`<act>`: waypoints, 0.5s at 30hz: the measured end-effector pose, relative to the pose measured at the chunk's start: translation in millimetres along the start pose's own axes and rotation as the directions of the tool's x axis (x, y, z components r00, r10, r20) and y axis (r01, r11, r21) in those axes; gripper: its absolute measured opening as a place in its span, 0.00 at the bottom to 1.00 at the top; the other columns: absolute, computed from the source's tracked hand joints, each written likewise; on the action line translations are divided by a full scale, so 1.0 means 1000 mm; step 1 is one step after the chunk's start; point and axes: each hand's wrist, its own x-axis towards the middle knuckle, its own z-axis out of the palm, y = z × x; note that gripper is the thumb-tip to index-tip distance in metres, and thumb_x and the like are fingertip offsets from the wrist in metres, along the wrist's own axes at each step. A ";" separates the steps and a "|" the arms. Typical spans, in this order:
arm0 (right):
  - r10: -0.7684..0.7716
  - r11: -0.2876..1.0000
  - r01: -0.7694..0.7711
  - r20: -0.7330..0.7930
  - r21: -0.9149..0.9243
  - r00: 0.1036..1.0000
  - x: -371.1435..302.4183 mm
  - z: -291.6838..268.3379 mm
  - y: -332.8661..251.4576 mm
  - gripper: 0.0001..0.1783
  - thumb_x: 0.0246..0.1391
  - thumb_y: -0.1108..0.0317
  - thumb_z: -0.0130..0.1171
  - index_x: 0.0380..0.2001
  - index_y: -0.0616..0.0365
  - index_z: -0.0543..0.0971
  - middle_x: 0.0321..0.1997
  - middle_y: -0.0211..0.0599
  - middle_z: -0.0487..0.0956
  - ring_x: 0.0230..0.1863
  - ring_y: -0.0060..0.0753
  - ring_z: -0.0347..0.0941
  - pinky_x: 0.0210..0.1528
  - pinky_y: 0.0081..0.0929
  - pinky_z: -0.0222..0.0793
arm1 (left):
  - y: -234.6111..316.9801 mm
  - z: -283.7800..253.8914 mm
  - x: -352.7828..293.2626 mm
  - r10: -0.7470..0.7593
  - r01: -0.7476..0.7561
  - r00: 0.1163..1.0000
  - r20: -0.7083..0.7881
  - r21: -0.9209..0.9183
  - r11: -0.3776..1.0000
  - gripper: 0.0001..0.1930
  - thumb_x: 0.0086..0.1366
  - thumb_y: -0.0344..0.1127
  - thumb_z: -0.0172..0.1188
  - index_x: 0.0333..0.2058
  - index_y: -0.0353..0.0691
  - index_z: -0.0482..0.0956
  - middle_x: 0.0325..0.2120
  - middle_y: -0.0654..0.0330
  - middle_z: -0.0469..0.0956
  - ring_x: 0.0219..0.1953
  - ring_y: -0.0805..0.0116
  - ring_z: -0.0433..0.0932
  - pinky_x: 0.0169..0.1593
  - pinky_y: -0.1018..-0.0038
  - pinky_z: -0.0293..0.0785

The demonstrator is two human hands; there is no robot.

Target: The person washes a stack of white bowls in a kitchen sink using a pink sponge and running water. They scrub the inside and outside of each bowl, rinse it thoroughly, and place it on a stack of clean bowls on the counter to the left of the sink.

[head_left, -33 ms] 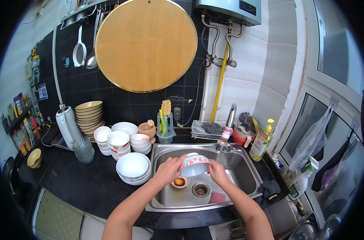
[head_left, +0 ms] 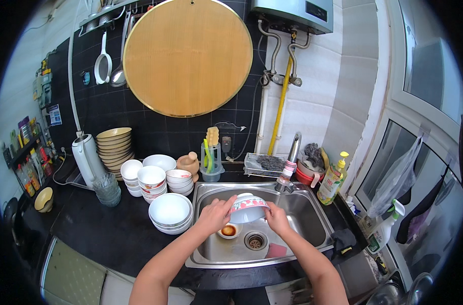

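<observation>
Above the steel sink (head_left: 313, 213), a white bowl with a pink-and-red patterned outside (head_left: 248, 208) is tilted with its mouth facing down toward me. My left hand (head_left: 219, 213) grips its left side, and my right hand (head_left: 278, 219) grips the right side. Partly behind my left wrist, a small white dish (head_left: 229, 231) with dark brown liquid sits in the basin. Next to it is the drain strainer (head_left: 255, 241). A pink cloth or sponge (head_left: 276, 250) lies by the basin's front wall.
Stacked white bowls (head_left: 169, 211) stand left of the sink, with tan bowls (head_left: 114, 147), stacked glasses (head_left: 107, 190) and a white kettle (head_left: 88, 157) beyond. The faucet (head_left: 292, 157) rises behind the basin. A yellow-pump soap bottle (head_left: 333, 179) and dark cloth (head_left: 343, 241) are at right.
</observation>
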 end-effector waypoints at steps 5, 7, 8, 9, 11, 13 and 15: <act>-0.090 0.930 0.112 0.078 -0.351 0.993 0.007 -0.023 -0.047 0.13 0.50 0.67 0.49 0.40 0.54 0.67 0.25 0.51 0.76 0.27 0.55 0.72 0.29 0.47 0.66 | -0.002 -0.016 -0.010 0.079 -0.060 0.985 -0.153 0.123 0.991 0.29 0.52 0.31 0.55 0.55 0.42 0.59 0.22 0.52 0.72 0.24 0.56 0.72 0.27 0.63 0.70; -0.184 0.886 0.206 0.092 -0.417 0.979 0.010 -0.030 -0.062 0.14 0.48 0.67 0.51 0.40 0.55 0.66 0.22 0.49 0.75 0.25 0.51 0.72 0.26 0.44 0.66 | -0.008 -0.016 -0.008 0.104 -0.078 0.975 -0.195 0.133 0.988 0.29 0.52 0.30 0.54 0.55 0.42 0.59 0.20 0.53 0.72 0.24 0.56 0.72 0.28 0.63 0.70; -0.209 0.869 0.234 0.104 -0.437 0.972 0.011 -0.033 -0.067 0.15 0.48 0.67 0.51 0.40 0.56 0.66 0.21 0.50 0.74 0.24 0.51 0.72 0.25 0.44 0.66 | -0.006 -0.020 -0.009 0.120 -0.090 0.967 -0.223 0.141 0.986 0.30 0.51 0.28 0.54 0.55 0.41 0.59 0.19 0.54 0.71 0.24 0.56 0.72 0.27 0.64 0.70; -0.234 0.851 0.261 0.116 -0.456 0.965 0.013 -0.035 -0.071 0.15 0.47 0.67 0.52 0.40 0.57 0.65 0.19 0.50 0.74 0.23 0.50 0.72 0.24 0.43 0.66 | -0.004 -0.027 -0.010 0.126 -0.094 0.964 -0.233 0.141 0.985 0.30 0.51 0.28 0.54 0.55 0.41 0.59 0.19 0.55 0.71 0.24 0.56 0.72 0.28 0.64 0.70; -0.286 0.824 0.303 0.111 -0.478 0.952 0.017 -0.036 -0.077 0.15 0.47 0.67 0.52 0.40 0.57 0.65 0.19 0.48 0.74 0.22 0.49 0.72 0.24 0.42 0.66 | -0.001 -0.040 -0.011 0.138 -0.104 0.958 -0.249 0.145 0.984 0.31 0.50 0.27 0.54 0.55 0.41 0.59 0.19 0.55 0.72 0.25 0.57 0.72 0.28 0.65 0.70; -0.321 0.803 0.329 0.106 -0.496 0.941 0.020 -0.037 -0.082 0.16 0.47 0.68 0.52 0.40 0.57 0.65 0.20 0.46 0.74 0.23 0.48 0.72 0.24 0.41 0.67 | -0.004 -0.043 -0.010 0.157 -0.119 0.949 -0.275 0.149 0.982 0.31 0.48 0.25 0.54 0.54 0.39 0.60 0.20 0.55 0.71 0.26 0.57 0.72 0.28 0.66 0.70; -0.339 0.789 0.340 0.099 -0.512 0.935 0.022 -0.038 -0.087 0.16 0.46 0.68 0.52 0.40 0.57 0.65 0.22 0.44 0.74 0.24 0.46 0.73 0.24 0.39 0.68 | -0.003 -0.051 -0.010 0.176 -0.134 0.938 -0.298 0.157 0.978 0.31 0.48 0.24 0.54 0.54 0.39 0.60 0.21 0.55 0.71 0.27 0.58 0.72 0.28 0.66 0.70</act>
